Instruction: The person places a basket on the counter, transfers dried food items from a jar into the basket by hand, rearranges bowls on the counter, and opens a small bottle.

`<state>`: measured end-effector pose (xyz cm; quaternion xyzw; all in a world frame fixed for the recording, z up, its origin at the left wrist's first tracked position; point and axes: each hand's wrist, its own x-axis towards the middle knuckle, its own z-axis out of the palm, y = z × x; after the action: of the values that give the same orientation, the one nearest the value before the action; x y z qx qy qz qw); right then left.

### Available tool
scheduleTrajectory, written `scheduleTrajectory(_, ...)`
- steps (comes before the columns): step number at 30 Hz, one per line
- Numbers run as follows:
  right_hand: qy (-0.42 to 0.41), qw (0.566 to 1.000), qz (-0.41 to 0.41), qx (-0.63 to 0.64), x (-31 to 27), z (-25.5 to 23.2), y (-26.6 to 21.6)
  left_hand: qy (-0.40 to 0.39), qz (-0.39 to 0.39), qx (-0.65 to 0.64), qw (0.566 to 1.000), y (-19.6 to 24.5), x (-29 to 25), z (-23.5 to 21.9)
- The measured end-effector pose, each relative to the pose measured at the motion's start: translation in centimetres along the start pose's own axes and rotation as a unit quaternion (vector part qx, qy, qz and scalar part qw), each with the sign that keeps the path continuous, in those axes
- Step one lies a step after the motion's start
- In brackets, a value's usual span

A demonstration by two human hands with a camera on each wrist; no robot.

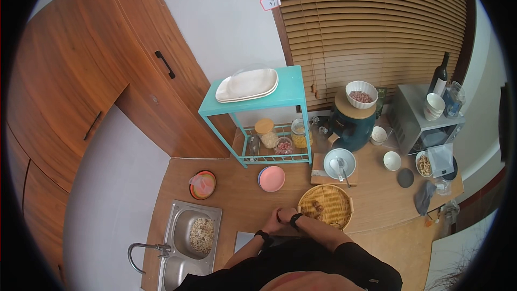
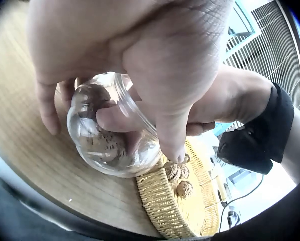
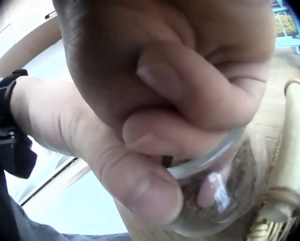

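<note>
A clear glass jar (image 2: 110, 145) with walnuts inside lies tilted over the wooden counter (image 1: 237, 194). My left hand (image 2: 140, 55) curls round its body from above. My right hand (image 3: 180, 90), with a black wrist band, has its thumb and curled fingers at the jar's (image 3: 230, 186) rim. In the head view both hands (image 1: 284, 216) meet at the left edge of a round woven basket (image 1: 326, 205). A few walnuts (image 2: 177, 173) lie in the basket (image 2: 185, 211). The hands hide the jar in the head view.
A steel sink (image 1: 183, 242) with soaking food lies at the left. Behind stand a teal shelf (image 1: 258, 108) with jars, pink plates (image 1: 271, 178), a cutting board with a bowl (image 1: 339, 163), a dark kettle (image 1: 353, 124) and a microwave (image 1: 420, 118).
</note>
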<state>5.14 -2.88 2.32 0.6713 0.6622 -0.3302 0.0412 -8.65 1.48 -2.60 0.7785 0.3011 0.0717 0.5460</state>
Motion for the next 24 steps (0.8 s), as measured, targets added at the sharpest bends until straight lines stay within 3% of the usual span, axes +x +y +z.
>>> scheduleTrajectory(1,0.001,1.0,0.002,0.001,0.1,0.4,0.1,0.0,0.001,-0.002,1.0,-0.2,0.0,0.0)
scheduleTrajectory(6,0.164,0.983,-0.029,-0.075,1.3,3.2,-0.3,0.005,0.037,-0.015,0.999,-3.1,0.8,0.5)
scheduleTrajectory(12,0.108,0.993,-0.05,-0.012,0.0,1.3,0.2,0.032,-0.011,-0.006,0.999,-0.5,-0.3,0.5)
scheduleTrajectory(15,0.105,0.992,-0.064,0.016,0.8,1.9,0.5,0.021,0.009,-0.028,0.999,-2.2,0.5,0.4)
scheduleTrajectory(17,0.102,0.993,-0.05,0.018,0.7,1.8,0.4,0.045,0.067,0.014,0.997,-2.9,0.5,0.6)
scheduleTrajectory(24,0.102,0.994,-0.039,-0.001,0.0,1.2,-0.2,0.042,0.063,0.021,0.997,-2.9,0.2,0.6)
